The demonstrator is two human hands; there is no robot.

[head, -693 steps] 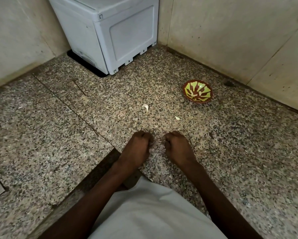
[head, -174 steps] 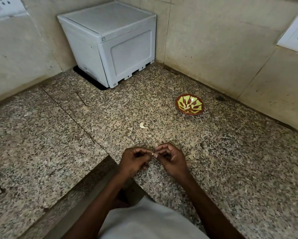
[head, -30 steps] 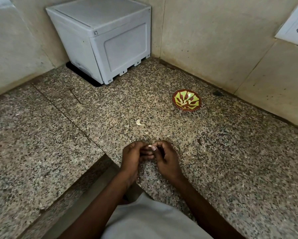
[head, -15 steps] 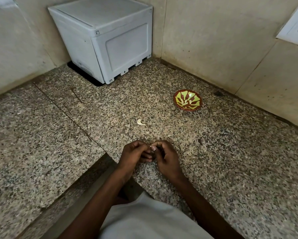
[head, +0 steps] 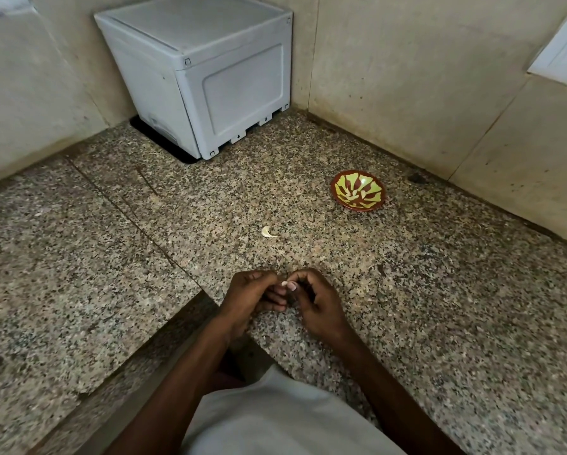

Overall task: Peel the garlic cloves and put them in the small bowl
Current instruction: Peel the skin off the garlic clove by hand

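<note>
Head view looks down at a speckled stone counter [head: 439, 307] in a corner between two walls. The left hand [head: 249, 298] and the right hand [head: 315, 303] are close together, low over the counter near its front edge. Both hands have curled fingers. Between their fingertips sits a tiny pale clove [head: 288, 284], pinched from both sides. Most of the clove is hidden by the fingers, so you cannot tell if its skin is on or off.

A bit farther back on the counter lies a small white curved bit [head: 268, 232]. It could be a clove or a piece of peel; it is too small to tell. It lies alone, apart from the hands and apart from the bowl.

The bowl [head: 358, 190] is to the right and farther back, near the right wall. It is red-brown with yellow-green patches inside. Something small and pale seems to lie in it, but the pattern makes that hard to tell.

A white box [head: 209, 80] stands in the far corner. A white socket [head: 564, 60] is on the right wall. A white shirt [head: 285, 421] shows at the bottom.
</note>
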